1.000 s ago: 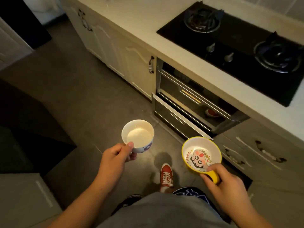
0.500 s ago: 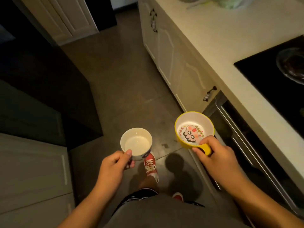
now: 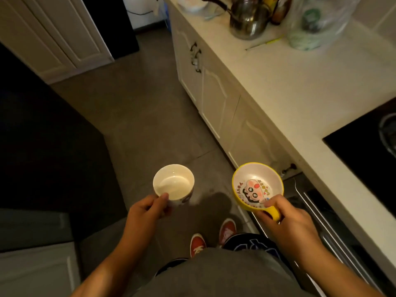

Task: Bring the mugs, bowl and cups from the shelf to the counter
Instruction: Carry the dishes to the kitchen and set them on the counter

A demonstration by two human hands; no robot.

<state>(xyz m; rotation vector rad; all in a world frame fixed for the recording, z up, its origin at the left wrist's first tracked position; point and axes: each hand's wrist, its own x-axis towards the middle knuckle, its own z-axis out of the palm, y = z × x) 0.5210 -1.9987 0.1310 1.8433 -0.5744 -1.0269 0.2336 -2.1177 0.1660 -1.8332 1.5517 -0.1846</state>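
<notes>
My left hand [image 3: 145,213] grips a white mug [image 3: 173,182] by its near side, holding it upright over the floor; the mug looks empty. My right hand [image 3: 287,221] holds a yellow bowl [image 3: 257,185] with a cartoon print inside by its short yellow handle, thumb on the rim. Both are carried at waist height in the aisle, left of the pale counter [image 3: 300,82]. The bowl hangs just short of the counter's front edge.
On the counter's far end stand a steel kettle [image 3: 248,20] and a plastic bag [image 3: 317,24]. A black hob [image 3: 368,142] lies at the right. Cream cabinet doors [image 3: 214,99] run below the counter, an oven front [image 3: 334,232] at lower right. Dark furniture [image 3: 42,146] lines the left.
The view has swung along the counter, bringing the kettle and bag into sight and pushing the hob to the right edge. Both hands still carry the mug and bowl, walking forward.
</notes>
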